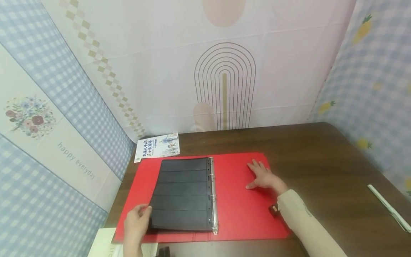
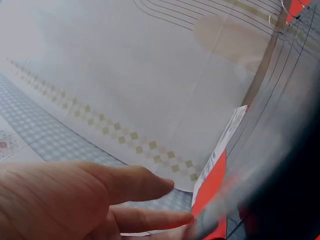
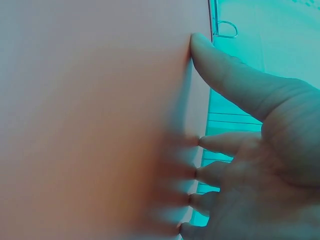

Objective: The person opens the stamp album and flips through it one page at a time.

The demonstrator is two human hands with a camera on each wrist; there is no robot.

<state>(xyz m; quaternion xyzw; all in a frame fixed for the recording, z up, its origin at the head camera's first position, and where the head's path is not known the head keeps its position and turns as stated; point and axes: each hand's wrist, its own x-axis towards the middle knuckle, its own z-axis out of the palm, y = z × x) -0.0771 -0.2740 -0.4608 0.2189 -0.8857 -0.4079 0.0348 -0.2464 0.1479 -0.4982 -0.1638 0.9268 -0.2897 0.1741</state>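
A red ring binder (image 1: 237, 214) lies opened flat on the table. Black pocket pages (image 1: 181, 189) cover its left side, held by the metal ring spine (image 1: 214, 200). At the lower left edge of these pages is my left hand (image 1: 136, 223), its fingertips right at the edge. In the left wrist view, the thumb stands apart from the fingers (image 2: 150, 217), beside a dark, blurred page. Fingers spread, my right hand (image 1: 264, 176) rests its fingertips on the red inside cover; the right wrist view shows the thumb (image 3: 220, 65) and fingertips against that surface.
A white illustrated booklet (image 1: 157, 145) touches the binder's back left corner. Under the front left corner sits a pale book (image 1: 104, 242). A light green, slender stick-like thing (image 1: 389, 208) lies at the right of the brown table (image 1: 321, 160). Patterned cloth hangs around the table.
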